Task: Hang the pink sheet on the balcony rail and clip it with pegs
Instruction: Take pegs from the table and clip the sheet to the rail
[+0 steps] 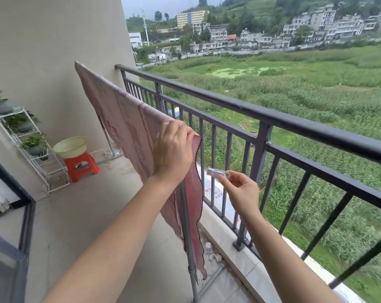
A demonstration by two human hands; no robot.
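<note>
Your forearms (110, 243) reach in from the bottom. The left hand (174, 147) is up at the near end of the top bar of a grey stand (188, 237), and the right hand (242, 193) is lower and to its right.

**What could go wrong**
- The right hand holds the peg (218, 173) only by its tail end, in a light pinch. If you fumble while squeezing it open, it will likely fall to the floor or out between the bars of the balcony rail (294, 121).
- The pink sheet (123, 119) hangs over the stand's bar, just inside the balcony rail and not on it. Its near corner droops past the end of the bar. If the left hand lets go before the peg bites, that edge may slide off.
- A peg that catches only cloth and misses the bar would hold nothing.

**Where things lie**
- The left fingers (185, 131) curl over the sheet's top fold at the near corner, gripping the cloth against the bar.
- The right fingertips (226, 179) pinch the peg between thumb and forefinger. Its jaws point left toward the sheet's hanging edge, near it but not touching.
- The peg is below the left hand and apart from it. You cannot tell whether its jaws are parted.
</note>
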